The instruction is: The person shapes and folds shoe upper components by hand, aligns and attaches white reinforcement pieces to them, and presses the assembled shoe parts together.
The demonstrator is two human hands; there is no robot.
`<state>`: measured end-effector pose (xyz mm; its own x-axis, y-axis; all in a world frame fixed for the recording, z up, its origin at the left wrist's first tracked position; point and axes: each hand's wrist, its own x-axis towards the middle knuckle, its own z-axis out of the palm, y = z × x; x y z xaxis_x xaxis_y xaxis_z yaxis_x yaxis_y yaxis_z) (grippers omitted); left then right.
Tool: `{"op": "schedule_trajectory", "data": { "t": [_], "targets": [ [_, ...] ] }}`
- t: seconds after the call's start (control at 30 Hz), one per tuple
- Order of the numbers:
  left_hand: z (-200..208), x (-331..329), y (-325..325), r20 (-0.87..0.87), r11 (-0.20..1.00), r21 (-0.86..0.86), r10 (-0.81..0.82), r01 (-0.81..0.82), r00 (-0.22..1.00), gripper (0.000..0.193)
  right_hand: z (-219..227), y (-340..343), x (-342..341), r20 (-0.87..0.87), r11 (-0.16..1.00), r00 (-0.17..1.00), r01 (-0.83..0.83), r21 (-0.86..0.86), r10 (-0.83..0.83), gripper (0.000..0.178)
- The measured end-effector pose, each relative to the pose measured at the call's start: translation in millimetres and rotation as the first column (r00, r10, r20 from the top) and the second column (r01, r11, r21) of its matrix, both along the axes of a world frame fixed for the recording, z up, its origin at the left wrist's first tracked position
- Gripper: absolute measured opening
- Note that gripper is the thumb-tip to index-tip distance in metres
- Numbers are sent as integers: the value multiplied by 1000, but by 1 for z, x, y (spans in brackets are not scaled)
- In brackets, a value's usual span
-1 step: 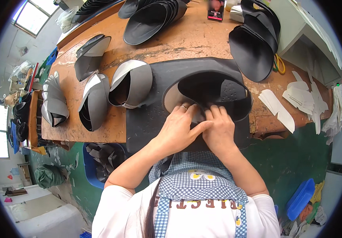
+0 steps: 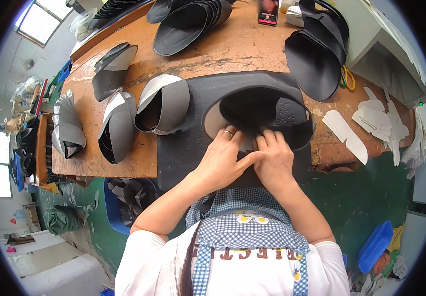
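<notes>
A black, leather-like curved piece point(image 2: 255, 106) with a pale grey inner side lies on a black mat point(image 2: 185, 150) before me. My left hand point(image 2: 222, 159), a ring on one finger, is closed on its near edge, with the thumb stretched toward the other hand. Just to the right, my right hand point(image 2: 275, 160) grips the same edge, fingers bent over it. Both sets of fingertips dip into the piece's hollow and are partly hidden. Left of the mat stand similar grey curved pieces point(image 2: 173, 106) with white bands.
Nested black curved pieces point(image 2: 181, 37) lie at the back of the wooden table point(image 2: 242, 49), others point(image 2: 314, 64) at the far right. White flat cut-outs point(image 2: 346, 138) and yellow-handled scissors point(image 2: 349, 81) lie on the right. A blue bin of dark scraps point(image 2: 119, 217) stands below the left edge.
My right hand has shifted very slightly to the right along the near edge of the black piece. The left hand stays almost where it was.
</notes>
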<state>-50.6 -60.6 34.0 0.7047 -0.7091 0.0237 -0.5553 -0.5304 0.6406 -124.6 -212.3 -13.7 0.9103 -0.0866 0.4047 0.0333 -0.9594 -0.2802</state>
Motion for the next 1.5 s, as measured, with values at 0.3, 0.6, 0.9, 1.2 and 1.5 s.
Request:
{"op": "schedule_trajectory", "data": {
  "t": [0.3, 0.6, 0.9, 1.2, 1.5],
  "targets": [
    [-30, 11, -11, 131, 997, 57, -59, 52, 990, 96, 36, -68, 2, 154, 907, 919, 310, 285, -363, 13],
    [-10, 24, 5, -249, 956, -276, -172, 100, 953, 69, 9, -20, -34, -244, 994, 964, -86, 73, 102, 66],
    [-57, 20, 5, 146, 840, -458, 394, -291, 907, 19, -2, -2, -33, -359, 977, 933, -70, -201, -7, 90],
    [-41, 23, 11, -88, 868, -345, 349, -357, 933, 23, 2, 10, -19, -270, 976, 961, 6, -216, -66, 87],
    [-27, 15, -1, -375, 956, -292, -80, -36, 923, 58, -1, -6, -9, -58, 987, 986, 159, 28, -157, 31]
  ]
}}
